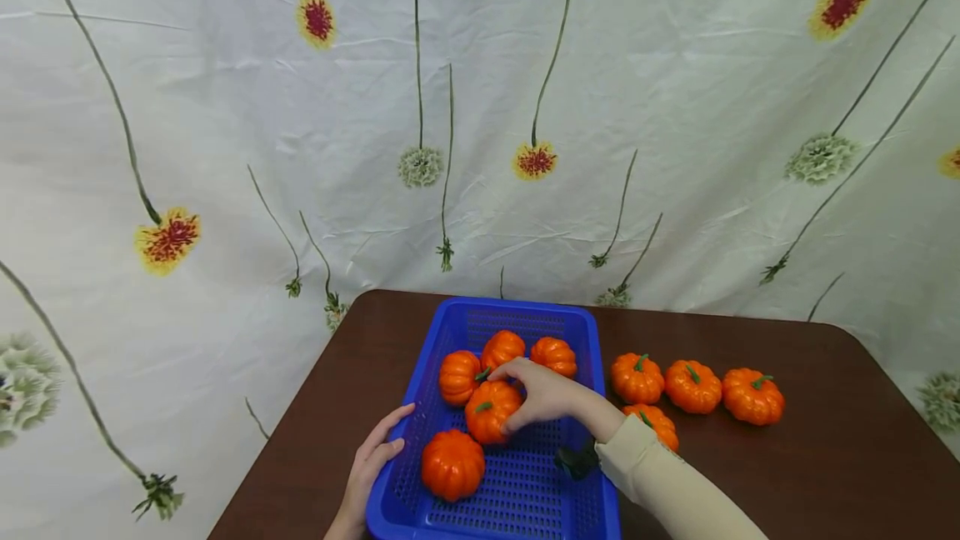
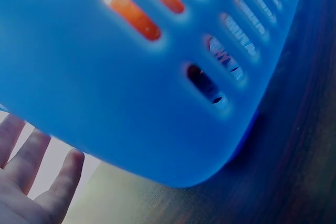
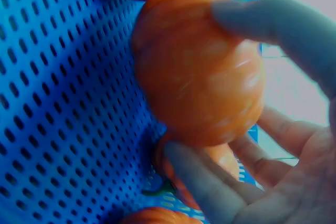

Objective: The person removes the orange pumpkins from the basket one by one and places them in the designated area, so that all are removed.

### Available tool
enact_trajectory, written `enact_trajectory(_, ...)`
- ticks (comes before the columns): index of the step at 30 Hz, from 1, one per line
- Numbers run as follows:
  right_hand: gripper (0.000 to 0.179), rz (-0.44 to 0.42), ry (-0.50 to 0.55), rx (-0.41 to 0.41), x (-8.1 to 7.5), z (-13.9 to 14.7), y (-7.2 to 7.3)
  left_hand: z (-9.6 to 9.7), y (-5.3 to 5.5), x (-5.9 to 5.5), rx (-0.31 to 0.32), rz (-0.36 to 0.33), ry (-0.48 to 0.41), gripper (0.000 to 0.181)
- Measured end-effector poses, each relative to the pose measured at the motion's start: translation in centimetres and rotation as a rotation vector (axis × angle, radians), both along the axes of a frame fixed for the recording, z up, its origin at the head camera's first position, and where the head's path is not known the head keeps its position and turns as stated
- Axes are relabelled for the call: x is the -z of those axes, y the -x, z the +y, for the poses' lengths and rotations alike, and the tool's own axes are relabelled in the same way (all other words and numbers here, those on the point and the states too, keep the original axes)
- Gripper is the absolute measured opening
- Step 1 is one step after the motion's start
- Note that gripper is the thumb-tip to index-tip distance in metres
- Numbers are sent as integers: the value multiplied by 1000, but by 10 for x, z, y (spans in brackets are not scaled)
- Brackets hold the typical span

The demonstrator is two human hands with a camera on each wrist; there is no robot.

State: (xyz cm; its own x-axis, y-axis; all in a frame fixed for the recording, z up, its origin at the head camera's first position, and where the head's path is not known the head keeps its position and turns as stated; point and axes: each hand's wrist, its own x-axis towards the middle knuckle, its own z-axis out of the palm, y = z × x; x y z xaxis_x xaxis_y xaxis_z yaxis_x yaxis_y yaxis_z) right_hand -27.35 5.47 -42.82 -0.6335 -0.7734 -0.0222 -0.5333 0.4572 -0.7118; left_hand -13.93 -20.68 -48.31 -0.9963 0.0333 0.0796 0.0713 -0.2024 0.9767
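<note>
My right hand (image 1: 551, 392) reaches over the blue basket (image 1: 600, 357) and grips a small orange pumpkin (image 1: 491, 415) between thumb and fingers. In the right wrist view that pumpkin (image 3: 199, 72) fills the space between the thumb and the fingertips. More pumpkins sit in the basket: one near the front left (image 1: 453, 465), and others (image 1: 458, 377), (image 1: 502, 348), (image 1: 553, 355) toward the back. My left hand (image 1: 373, 457) rests against the basket's left side, fingers fairly straight at the rim. The left wrist view shows those fingers (image 2: 62, 184) beside the slotted wall.
Right of the basket, three pumpkins (image 1: 637, 378), (image 1: 693, 387), (image 1: 753, 397) stand in a row on the dark brown table (image 1: 817, 465). Another pumpkin (image 1: 654, 423) is partly hidden by my right forearm. A flowered white cloth (image 1: 480, 107) hangs behind the table.
</note>
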Motion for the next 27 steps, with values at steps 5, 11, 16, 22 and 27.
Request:
enact_trajectory(5,66,-31,61,9,-7,1,-2,0,-1,-3,5,-14,-15,44)
enact_trajectory(11,64,-80,141,13,-18,6,-2,1,-1,-3,-4,-14,-5,44)
enact_trajectory(16,64,-111,199,38,-29,12,-4,0,-1,-3,-1,-11,-1,44)
enact_trajectory(22,64,-88,259,65,-37,24,-8,0,-1,-3,3,-3,17,44)
enact_trajectory(27,64,-77,292,120,-43,36,-14,0,-1,-2,1,-8,13,44)
